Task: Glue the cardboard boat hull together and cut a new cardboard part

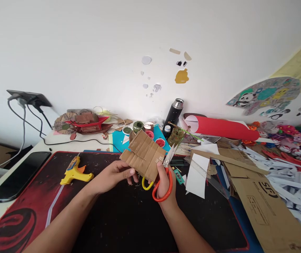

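Left hand pinches the cardboard piece up off the black mat, I'd say to keep its edge clear for cutting, while my right hand has fingers clenched through the scissors, blades parted beside that edge, glue gun idle at left.

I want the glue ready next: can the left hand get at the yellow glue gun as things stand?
Probably yes, once it lets go. The left hand grips the cardboard piece, so it is occupied. The glue gun lies on the black mat just to that hand's left, with bare mat between them and nothing in the way.
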A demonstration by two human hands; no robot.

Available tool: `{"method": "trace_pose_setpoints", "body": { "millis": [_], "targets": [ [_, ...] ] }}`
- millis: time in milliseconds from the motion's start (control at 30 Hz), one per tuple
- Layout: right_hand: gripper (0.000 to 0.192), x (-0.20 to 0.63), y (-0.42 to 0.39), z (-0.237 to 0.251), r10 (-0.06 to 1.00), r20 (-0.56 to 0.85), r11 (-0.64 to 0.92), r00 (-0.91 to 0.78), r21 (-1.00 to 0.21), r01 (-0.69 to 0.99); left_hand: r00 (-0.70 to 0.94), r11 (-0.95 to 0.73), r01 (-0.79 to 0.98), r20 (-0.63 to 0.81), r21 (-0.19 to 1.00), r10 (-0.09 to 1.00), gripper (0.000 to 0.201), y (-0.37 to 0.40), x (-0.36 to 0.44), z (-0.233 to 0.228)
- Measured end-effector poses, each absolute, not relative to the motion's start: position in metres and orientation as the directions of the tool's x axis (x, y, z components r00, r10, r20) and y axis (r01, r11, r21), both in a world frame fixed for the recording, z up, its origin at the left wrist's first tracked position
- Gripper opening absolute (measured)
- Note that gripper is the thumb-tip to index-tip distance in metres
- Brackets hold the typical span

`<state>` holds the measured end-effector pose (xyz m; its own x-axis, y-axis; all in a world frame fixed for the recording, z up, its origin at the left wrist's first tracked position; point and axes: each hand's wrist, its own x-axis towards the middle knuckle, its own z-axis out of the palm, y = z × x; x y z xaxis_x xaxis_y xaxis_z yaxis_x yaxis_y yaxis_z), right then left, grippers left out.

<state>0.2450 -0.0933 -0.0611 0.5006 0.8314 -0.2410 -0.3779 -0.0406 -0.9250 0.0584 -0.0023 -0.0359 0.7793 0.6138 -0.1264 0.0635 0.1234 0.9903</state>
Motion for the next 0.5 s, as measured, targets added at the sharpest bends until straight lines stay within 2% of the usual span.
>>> {"method": "trace_pose_setpoints", "body": {
  "millis": [200,367,500],
  "targets": [
    [0.050,0.237,-0.095,-0.062,0.886,-0.175,-0.038,0.430,-0.950,-0.309,0.594,0.158,-0.030,-0.110,0.987,0.797,0.048,-0.002,0.063,-0.035],
    [0.051,0.231,-0.096,-0.062,0.930,-0.143,-0.038,0.339,-0.954,-0.298,0.572,0.118,0.046,-0.123,0.992,0.811,0.050,-0.003,0.063,-0.036],
    [0.051,0.232,-0.099,-0.061,0.969,-0.140,-0.076,0.202,-0.952,-0.296,0.412,0.099,0.024,-0.100,0.995,0.906,0.050,0.003,0.060,-0.041]
  ]
}}
